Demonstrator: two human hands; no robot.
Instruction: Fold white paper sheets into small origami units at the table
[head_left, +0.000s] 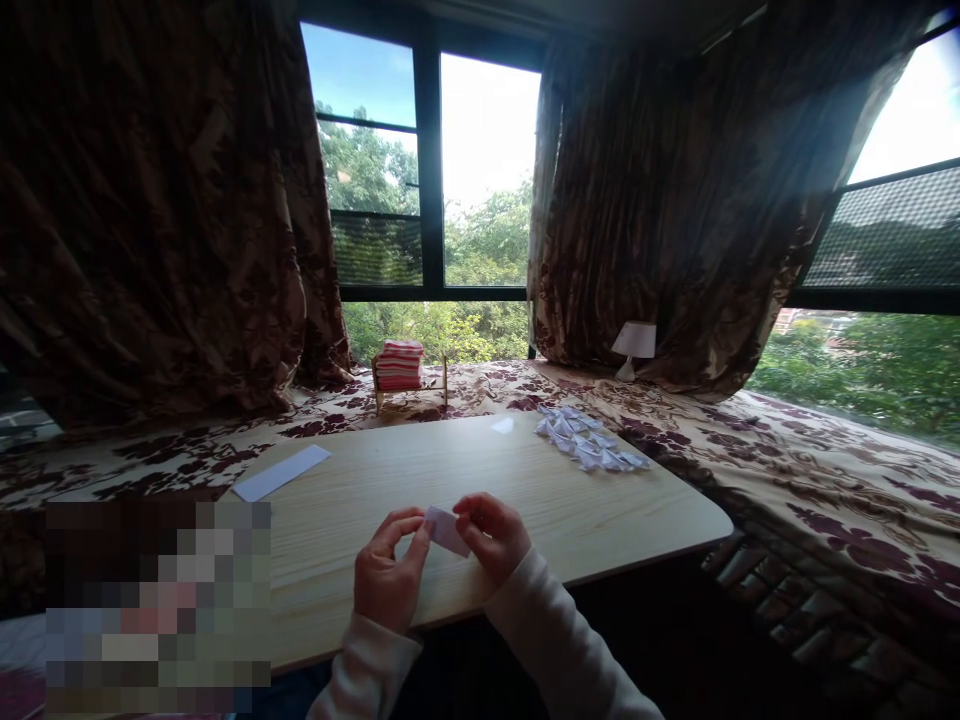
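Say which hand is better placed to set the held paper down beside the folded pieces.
Right, most likely. The right hand is at the right end of the white paper, nearer the folded paper pieces on the table. The left hand pinches the left end, farther from them.

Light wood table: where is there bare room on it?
The tabletop is bare between the white paper strip and the folded paper pieces, save a small white patch, and between the right hand and right corner. Crowded: the far right, under those pieces, and the near middle, where the left hand pinches a small paper. Lower left is pixelated.
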